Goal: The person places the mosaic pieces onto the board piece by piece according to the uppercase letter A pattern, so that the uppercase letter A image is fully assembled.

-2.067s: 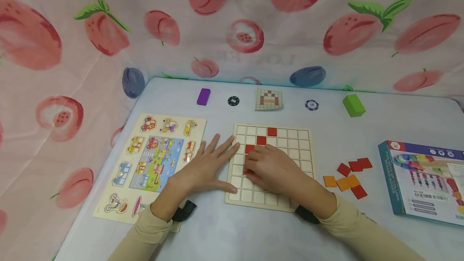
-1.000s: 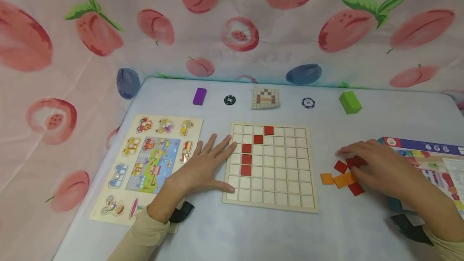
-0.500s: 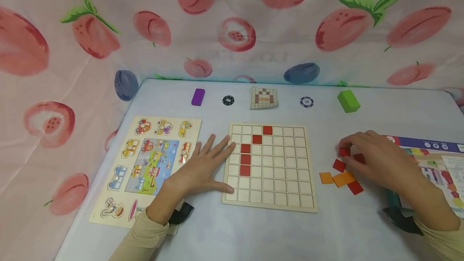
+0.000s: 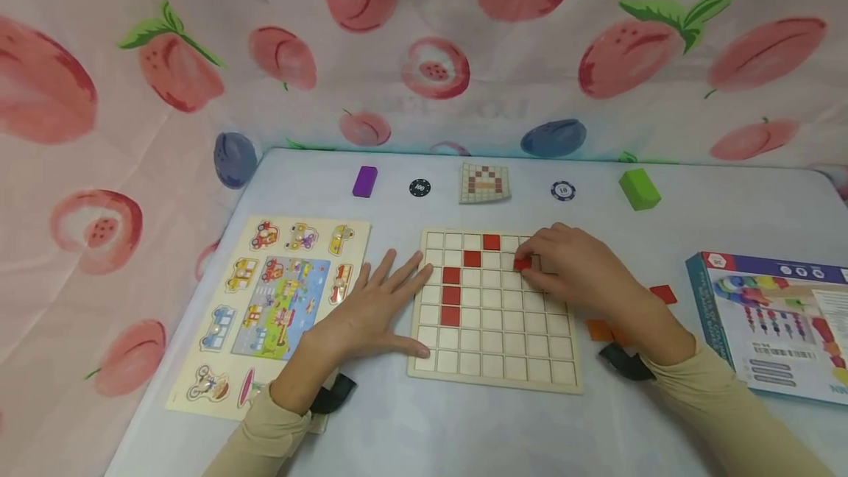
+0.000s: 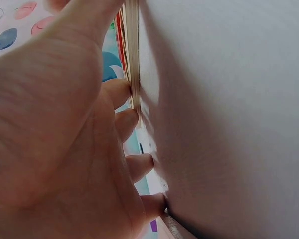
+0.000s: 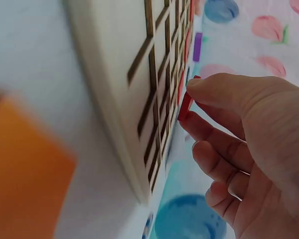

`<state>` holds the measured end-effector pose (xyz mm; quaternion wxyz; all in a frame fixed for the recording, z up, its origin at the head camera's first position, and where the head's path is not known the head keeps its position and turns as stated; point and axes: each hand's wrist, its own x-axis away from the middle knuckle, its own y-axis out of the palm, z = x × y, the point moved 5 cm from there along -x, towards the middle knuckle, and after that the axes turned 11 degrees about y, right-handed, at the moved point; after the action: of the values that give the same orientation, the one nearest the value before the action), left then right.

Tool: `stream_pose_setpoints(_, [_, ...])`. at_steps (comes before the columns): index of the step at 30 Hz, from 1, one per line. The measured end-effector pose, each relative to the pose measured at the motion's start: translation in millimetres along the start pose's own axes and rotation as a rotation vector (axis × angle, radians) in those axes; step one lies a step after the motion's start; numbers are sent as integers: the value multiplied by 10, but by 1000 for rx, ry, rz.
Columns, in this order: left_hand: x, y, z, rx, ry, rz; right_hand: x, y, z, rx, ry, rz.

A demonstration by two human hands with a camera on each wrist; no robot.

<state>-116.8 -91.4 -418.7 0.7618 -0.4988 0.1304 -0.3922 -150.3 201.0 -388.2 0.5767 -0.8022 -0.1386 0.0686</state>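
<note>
We are seeing the right hand (image 4: 583,271) pinching a thin, flat red square tile (image 4: 522,264) over the pale wooden grid board's (image 4: 493,344) far right part; the left hand (image 4: 364,319) is spreading its fingers wide along the left edge. On the table (image 4: 384,440), a black round chip (image 4: 419,188) is reading "100", a blue-rimmed chip (image 4: 563,191) "10".

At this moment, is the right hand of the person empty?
No, the right wrist view shows the right hand pinching a red tile.
</note>
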Motion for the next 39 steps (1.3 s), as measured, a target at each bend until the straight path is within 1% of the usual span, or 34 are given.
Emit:
stream_pose_setpoints(3, [-2,7,1,-1,-2,-2,-82,51,-70,5,-37,-3])
stream_pose_setpoints(8, [-5,6,-3,-4,-4,-9,-143,110,-70,23,-60,15])
stream_pose_setpoints(13, [-8,13,-11,-8,-4,-9,-133,128,-54,-2,-55,3])
stream_pose_setpoints(16, [-8,26,-13,-5,-2,-7,-98,98,-45,22,-58,-18])
stream_pose_setpoints(19, [-3,33,-11,-3,-1,-8,-8,42,35,46,-34,-43])
stream_pose_setpoints(21, [2,31,-11,-7,0,-10,91,-19,147,37,-12,-45])
stream_pose_setpoints(26, [-4,3,-9,-18,3,-14,405,-201,572,25,87,-50])
stream_pose_setpoints(30, [-4,-19,1,-12,1,-13,624,-251,850,59,175,-81])
stream_pose_setpoints(32, [2,-23,1,-8,-1,-10,706,-233,915,67,201,-94])
stream_pose_setpoints(34, [6,-22,2,-7,-1,-7,764,-205,932,82,204,-91])
stream_pose_setpoints(39, [3,-1,9,-6,7,0,818,-170,899,158,210,-45])
